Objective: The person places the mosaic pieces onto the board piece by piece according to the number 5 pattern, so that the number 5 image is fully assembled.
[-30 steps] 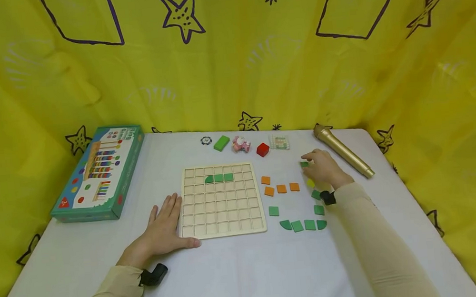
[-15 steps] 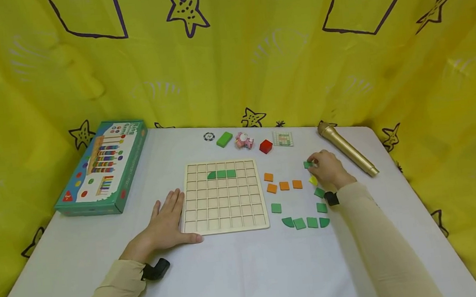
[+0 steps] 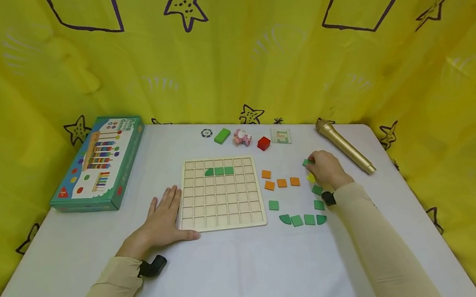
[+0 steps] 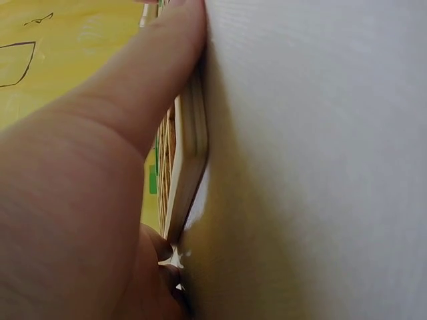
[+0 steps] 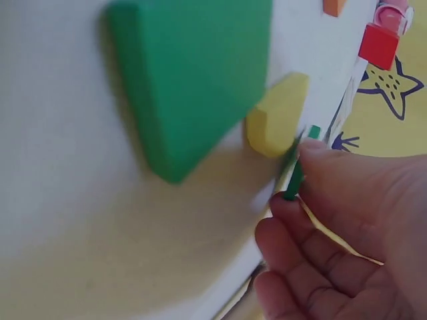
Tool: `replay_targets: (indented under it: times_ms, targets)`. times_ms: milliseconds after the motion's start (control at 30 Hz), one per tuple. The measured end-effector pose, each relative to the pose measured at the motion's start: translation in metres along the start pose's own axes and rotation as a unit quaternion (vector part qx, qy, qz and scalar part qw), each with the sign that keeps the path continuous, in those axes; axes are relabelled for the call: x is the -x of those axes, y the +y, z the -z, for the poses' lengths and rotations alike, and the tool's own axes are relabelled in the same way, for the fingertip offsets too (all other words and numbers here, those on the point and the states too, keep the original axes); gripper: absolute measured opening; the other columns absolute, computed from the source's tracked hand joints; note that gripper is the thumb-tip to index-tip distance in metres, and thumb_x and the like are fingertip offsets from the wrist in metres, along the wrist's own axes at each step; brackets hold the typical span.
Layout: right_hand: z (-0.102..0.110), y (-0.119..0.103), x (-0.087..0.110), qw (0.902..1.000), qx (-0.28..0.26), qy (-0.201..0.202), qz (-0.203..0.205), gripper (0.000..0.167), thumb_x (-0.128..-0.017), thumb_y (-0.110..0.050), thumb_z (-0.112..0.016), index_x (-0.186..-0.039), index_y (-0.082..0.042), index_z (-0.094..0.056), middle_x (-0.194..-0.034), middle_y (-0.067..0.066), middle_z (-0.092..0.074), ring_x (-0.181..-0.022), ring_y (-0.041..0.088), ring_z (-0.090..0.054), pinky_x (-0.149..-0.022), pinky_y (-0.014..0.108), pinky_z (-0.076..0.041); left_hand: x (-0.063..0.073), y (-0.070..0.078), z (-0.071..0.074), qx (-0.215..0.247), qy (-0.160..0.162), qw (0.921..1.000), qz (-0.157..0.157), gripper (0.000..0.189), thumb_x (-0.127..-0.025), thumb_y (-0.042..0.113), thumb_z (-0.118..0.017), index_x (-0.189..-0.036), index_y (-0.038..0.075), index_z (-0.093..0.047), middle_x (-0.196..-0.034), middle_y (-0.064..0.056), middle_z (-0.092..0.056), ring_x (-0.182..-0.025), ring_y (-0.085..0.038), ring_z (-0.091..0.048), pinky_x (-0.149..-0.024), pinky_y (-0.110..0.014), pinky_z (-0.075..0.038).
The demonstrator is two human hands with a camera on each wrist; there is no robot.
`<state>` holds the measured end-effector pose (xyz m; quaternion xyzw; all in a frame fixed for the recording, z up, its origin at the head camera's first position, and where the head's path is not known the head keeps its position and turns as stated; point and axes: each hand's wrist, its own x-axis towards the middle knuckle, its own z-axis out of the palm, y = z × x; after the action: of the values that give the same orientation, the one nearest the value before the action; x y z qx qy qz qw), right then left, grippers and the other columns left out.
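My right hand [image 3: 328,167] pinches a small green tile [image 5: 294,179] between thumb and forefinger, its other fingers loosely curled below. Just nearer than that hand lies a yellow piece [image 3: 311,178], with a green tile [image 3: 317,190] beyond it towards me. At the left, my left hand [image 3: 161,225] lies flat with fingers spread, fingertips along the side of the wooden grid board [image 3: 222,207] and thumb at its near corner. Three green pieces sit in a row in the board's second row: a rounded one [image 3: 209,172], then two squares [image 3: 224,171].
Orange squares [image 3: 282,183] and several green pieces [image 3: 297,220] lie right of the board. Behind stand a green block [image 3: 222,136], a pink figurine [image 3: 241,137], a red block [image 3: 264,143] and a patterned card [image 3: 281,136]. A gold microphone [image 3: 345,146] and a game box [image 3: 99,164] flank them.
The right hand's fingers, earlier spread over the green tile, have closed to pinch it. The left hand stays at the board. The head view has shifted slightly.
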<state>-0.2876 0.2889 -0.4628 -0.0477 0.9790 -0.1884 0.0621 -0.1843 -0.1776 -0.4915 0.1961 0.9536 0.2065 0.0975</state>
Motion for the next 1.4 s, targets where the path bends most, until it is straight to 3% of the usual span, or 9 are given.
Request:
replay_targets:
  times_ms: [200, 367, 733, 1033, 1167, 1400]
  targets:
    - [-0.003, -0.008, 0.001, 0.9983, -0.032, 0.038, 0.031, 0.03, -0.096, -0.012, -0.062, -0.117, 0.01, -0.061, -0.112, 0.026, -0.061, -0.104, 0.039, -0.055, -0.094, 0.051, -0.043, -0.001, -0.001, 0.001, -0.002, -0.002, 1.0, 0.0, 0.135, -0.069, 0.074, -0.07, -0.151, -0.012, -0.007, -0.158, -0.027, -0.003, -0.145, -0.04, 0.003, -0.109, -0.062, 0.005]
    - [-0.005, -0.031, -0.004, 0.9942, -0.052, 0.055, 0.076, 0.03, -0.095, -0.013, -0.063, -0.116, 0.008, -0.064, -0.11, 0.023, -0.062, -0.1, 0.036, -0.056, -0.091, 0.05, -0.044, 0.001, -0.001, 0.005, -0.006, 0.007, 1.0, 0.003, 0.134, -0.068, 0.073, -0.072, -0.151, -0.012, -0.008, -0.158, -0.027, -0.004, -0.145, -0.041, 0.001, -0.109, -0.062, 0.004]
    - [-0.01, -0.089, -0.02, 0.993, -0.035, 0.006, 0.113, 0.029, -0.096, -0.017, -0.064, -0.119, 0.0, -0.067, -0.114, 0.014, -0.063, -0.104, 0.03, -0.054, -0.095, 0.045, -0.044, 0.004, -0.002, 0.008, -0.002, 0.0, 1.0, 0.006, 0.134, -0.068, 0.072, -0.073, -0.151, -0.012, -0.008, -0.158, -0.027, -0.003, -0.145, -0.041, 0.002, -0.109, -0.061, 0.005]
    - [-0.033, -0.139, -0.033, 0.9845, -0.002, -0.038, 0.171, 0.029, -0.096, -0.019, -0.065, -0.117, 0.0, -0.069, -0.107, 0.011, -0.063, -0.102, 0.026, -0.056, -0.096, 0.039, -0.045, 0.0, -0.002, 0.007, -0.006, 0.0, 1.0, 0.003, 0.134, -0.068, 0.073, -0.072, -0.15, -0.013, -0.009, -0.158, -0.028, -0.004, -0.145, -0.041, 0.002, -0.109, -0.062, 0.004]
    - [-0.045, -0.153, -0.04, 0.98, 0.02, -0.054, 0.191, 0.029, -0.097, -0.021, -0.065, -0.118, -0.002, -0.069, -0.107, 0.009, -0.065, -0.103, 0.024, -0.057, -0.097, 0.036, -0.044, 0.0, -0.003, 0.006, -0.004, -0.003, 1.0, 0.005, 0.134, -0.069, 0.073, -0.072, -0.15, -0.013, -0.008, -0.158, -0.028, -0.004, -0.145, -0.041, 0.002, -0.109, -0.063, 0.004]
    - [-0.052, -0.165, -0.041, 0.9796, 0.048, -0.072, 0.181, 0.03, -0.097, -0.021, -0.064, -0.121, -0.004, -0.069, -0.109, 0.007, -0.063, -0.102, 0.023, -0.055, -0.097, 0.034, -0.043, -0.001, 0.0, 0.003, -0.004, -0.007, 1.0, 0.005, 0.134, -0.069, 0.073, -0.071, -0.15, -0.012, -0.008, -0.158, -0.028, -0.003, -0.145, -0.041, 0.002, -0.109, -0.063, 0.004]
